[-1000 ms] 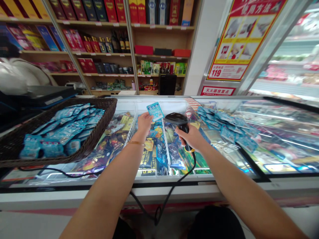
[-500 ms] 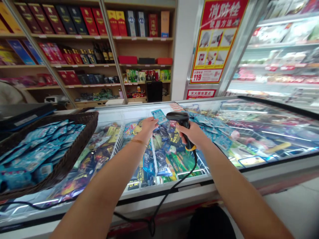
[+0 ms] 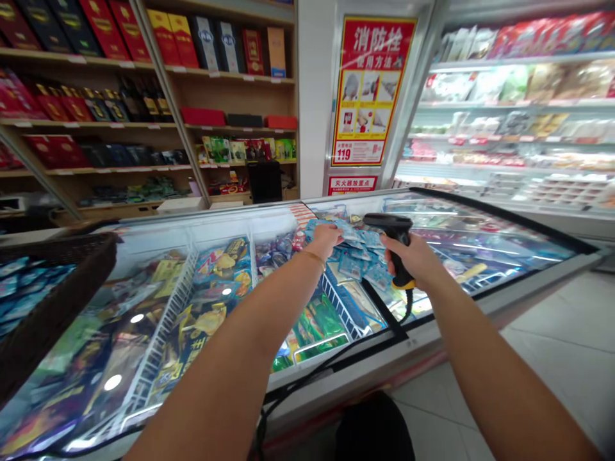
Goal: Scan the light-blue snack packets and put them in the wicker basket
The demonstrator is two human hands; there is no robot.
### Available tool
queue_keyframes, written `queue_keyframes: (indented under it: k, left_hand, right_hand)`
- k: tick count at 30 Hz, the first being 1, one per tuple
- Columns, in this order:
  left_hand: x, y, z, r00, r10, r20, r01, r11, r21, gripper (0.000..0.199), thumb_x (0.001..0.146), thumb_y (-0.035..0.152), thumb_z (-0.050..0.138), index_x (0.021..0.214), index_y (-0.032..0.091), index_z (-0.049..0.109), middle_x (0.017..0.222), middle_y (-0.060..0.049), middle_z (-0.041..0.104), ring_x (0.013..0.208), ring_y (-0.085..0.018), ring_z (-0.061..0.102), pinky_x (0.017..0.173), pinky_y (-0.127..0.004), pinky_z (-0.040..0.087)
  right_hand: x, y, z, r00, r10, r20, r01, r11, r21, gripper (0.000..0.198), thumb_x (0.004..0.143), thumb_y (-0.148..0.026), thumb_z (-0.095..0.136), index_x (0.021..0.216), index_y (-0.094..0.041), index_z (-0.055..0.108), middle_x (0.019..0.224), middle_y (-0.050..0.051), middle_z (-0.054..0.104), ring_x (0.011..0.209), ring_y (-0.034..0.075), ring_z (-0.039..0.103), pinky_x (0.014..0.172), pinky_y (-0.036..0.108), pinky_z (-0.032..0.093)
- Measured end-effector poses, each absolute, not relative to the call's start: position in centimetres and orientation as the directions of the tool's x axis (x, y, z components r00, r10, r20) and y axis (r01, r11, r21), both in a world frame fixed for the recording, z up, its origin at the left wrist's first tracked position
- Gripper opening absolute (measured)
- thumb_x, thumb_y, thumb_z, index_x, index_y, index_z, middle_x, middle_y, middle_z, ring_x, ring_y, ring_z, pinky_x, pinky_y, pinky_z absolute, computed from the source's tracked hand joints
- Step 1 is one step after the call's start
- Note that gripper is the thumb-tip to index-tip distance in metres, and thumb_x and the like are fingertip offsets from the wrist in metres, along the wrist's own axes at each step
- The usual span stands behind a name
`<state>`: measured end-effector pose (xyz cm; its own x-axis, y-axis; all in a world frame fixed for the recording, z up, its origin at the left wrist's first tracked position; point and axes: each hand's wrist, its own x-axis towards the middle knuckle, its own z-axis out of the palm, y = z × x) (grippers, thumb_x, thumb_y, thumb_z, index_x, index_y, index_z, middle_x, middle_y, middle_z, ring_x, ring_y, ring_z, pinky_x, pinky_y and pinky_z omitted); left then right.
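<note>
My right hand is wrapped round the grip of a black barcode scanner with a yellow base, held above the chest freezer's glass. My left hand is closed in a pinch on a small blue packet, largely hidden by the hand. It is at the left edge of a loose pile of similar blue packets lying on the glass. The scanner's head is over the right part of that pile. From the scanner's base hangs a black cable, which trails along the freezer's front edge.
At the left, a dark woven basket holds more blue packets. Under the glass lie bagged frozen goods between white wire dividers. Behind the freezer stand shelves of boxes and bottles. A lit refrigerated display is at the right.
My view has turned to the right. My left hand has carried the blue packet rightward from beside the scanner to the pile. The scanner stays in my right hand, also further right.
</note>
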<state>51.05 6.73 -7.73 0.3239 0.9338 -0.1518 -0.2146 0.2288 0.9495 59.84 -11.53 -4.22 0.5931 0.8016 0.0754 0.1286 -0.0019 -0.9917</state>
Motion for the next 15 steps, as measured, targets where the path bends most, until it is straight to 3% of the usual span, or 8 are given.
queue_keyframes:
  k: [8, 15]
  left_hand:
    - [48.4, 6.9, -7.2, 0.313, 0.945, -0.098, -0.169, 0.157, 0.973, 0.020, 0.066, -0.002, 0.071, 0.075, 0.013, 0.061, 0.066, -0.002, 0.059, 0.068, -0.017, 0.065, 0.075, -0.035, 0.055]
    - [37.8, 8.7, -7.1, 0.161, 0.985, -0.060, -0.031, 0.066, 0.997, 0.016, 0.065, 0.008, 0.074, 0.075, 0.015, 0.065, 0.067, -0.006, 0.062, 0.068, -0.018, 0.063, 0.067, -0.032, 0.050]
  right_hand:
    - [57.9, -10.8, -4.6, 0.559, 0.821, 0.116, 0.170, 0.023, -0.985, 0.034, 0.074, -0.039, 0.079, 0.080, -0.020, 0.051, 0.051, -0.004, 0.056, 0.033, 0.011, 0.050, 0.033, 0.023, 0.039]
    - [50.8, -7.7, -4.7, 0.395, 0.909, 0.131, 0.171, 0.068, -0.983, 0.033, 0.076, -0.041, 0.077, 0.084, -0.020, 0.052, 0.052, -0.005, 0.055, 0.032, 0.011, 0.049, 0.032, 0.022, 0.038]
